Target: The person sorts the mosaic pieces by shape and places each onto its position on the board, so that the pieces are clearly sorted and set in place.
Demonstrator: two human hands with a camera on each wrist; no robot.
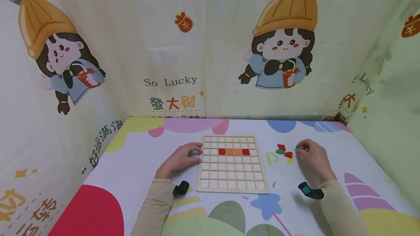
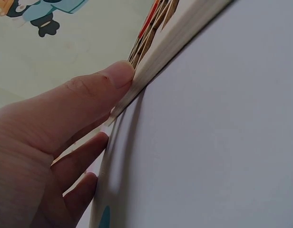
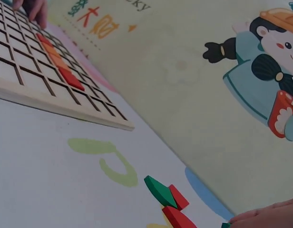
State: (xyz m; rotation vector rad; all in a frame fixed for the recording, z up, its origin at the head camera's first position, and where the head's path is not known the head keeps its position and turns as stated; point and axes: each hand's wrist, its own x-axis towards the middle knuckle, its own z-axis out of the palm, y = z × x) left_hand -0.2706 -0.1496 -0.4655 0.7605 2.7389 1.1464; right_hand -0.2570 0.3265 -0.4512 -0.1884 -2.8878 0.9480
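A wooden grid board (image 1: 232, 188) lies on the table, with a short row of red and orange tiles (image 1: 234, 152) in its cells. At its left edge rests my left hand (image 1: 179, 158), thumb and fingertips against the frame; in the left wrist view the thumb (image 2: 120, 74) touches the rim. My right hand (image 1: 315, 157) pinches a small green piece (image 1: 298, 147) right of the board, mostly covered by the fingers. Just left of that hand lie another green piece (image 1: 280, 151), a red piece (image 1: 281, 146) and a second red piece (image 1: 288, 155).
A printed cloth (image 1: 144, 177) with coloured shapes covers the table. Cartoon-printed curtains (image 1: 226, 101) stand behind it and along both sides. Dark wrist devices sit on the left wrist (image 1: 181, 188) and the right wrist (image 1: 311, 191).
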